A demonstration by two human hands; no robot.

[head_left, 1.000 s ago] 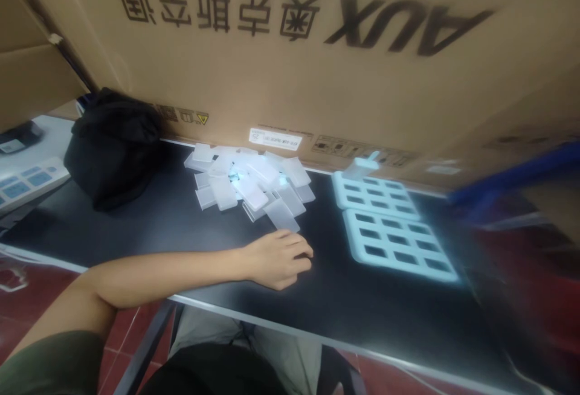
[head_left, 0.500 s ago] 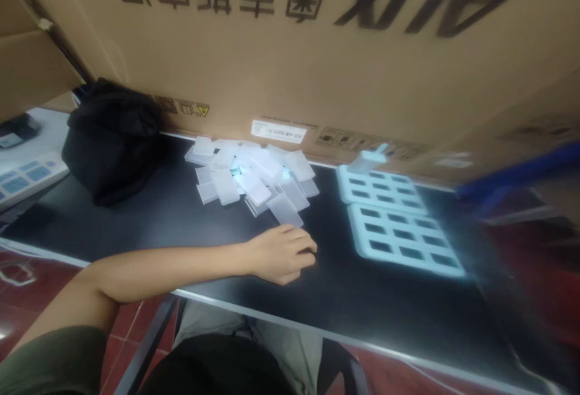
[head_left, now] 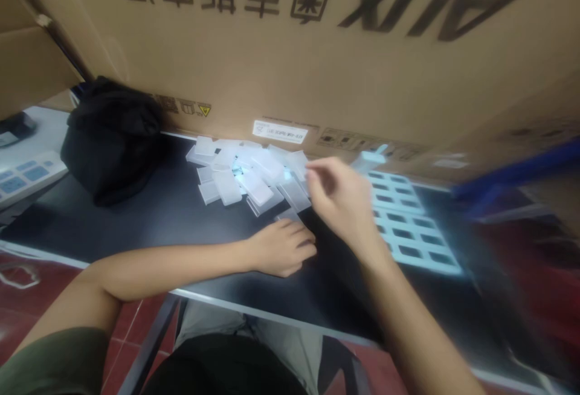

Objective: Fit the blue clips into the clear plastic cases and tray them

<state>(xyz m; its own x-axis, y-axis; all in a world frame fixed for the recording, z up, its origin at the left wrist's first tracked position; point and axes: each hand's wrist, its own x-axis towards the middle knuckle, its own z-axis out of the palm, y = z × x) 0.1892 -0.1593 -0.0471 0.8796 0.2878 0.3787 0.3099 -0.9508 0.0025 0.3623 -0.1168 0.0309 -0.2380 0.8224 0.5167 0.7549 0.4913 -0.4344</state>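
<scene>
A loose pile of flat, translucent white plastic pieces (head_left: 256, 171) lies on the black tabletop, some overlapping. My left hand (head_left: 285, 249) rests just in front of the pile with its fingers curled. It partly covers the nearest piece, and what lies under its fingers is hidden. At the pile's right edge is my right hand (head_left: 344, 202), its thumb and index finger brought together beside a translucent piece. Blur hides whether anything is between those fingertips. Two pale blue trays with rectangular openings (head_left: 419, 226) lie to the right, partly behind my right hand and wrist.
A pale blue piece with a handle (head_left: 374, 156) sits at the trays' back edge. A black cloth bag (head_left: 113, 141) and a white power strip (head_left: 31, 177) are on the left. A large cardboard box (head_left: 272, 63) stands behind the black tabletop (head_left: 158, 220).
My right hand has come into view from the lower right and reached the pile's right edge. My left hand has shifted slightly upward, over the nearest piece.
</scene>
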